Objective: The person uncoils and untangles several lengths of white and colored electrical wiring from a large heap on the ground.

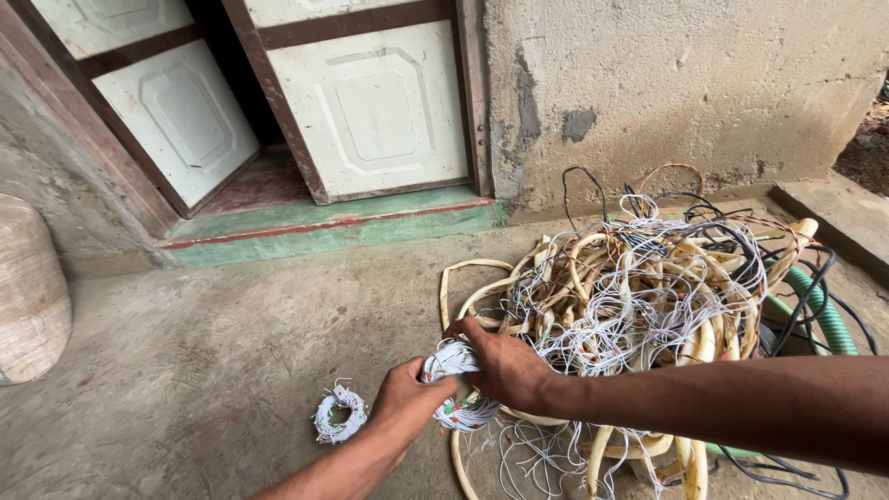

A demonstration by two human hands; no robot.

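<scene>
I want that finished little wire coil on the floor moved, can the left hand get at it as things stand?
Probably yes, once freed: the small wire coil lies on bare concrete just beside the left hand, nothing between them, though that hand now grips the wire bundle.

The right hand (505, 368) covers the middle of the white wire bundle (454, 384), so its full shape cannot be told; the green hose (827, 321) vanishes under the tangled heap (648, 296); the sack (28, 296) is cut by the left edge; both forearms leave the frame below.

Sack (28, 296), panelled door (375, 106), green hose (824, 319)
</scene>
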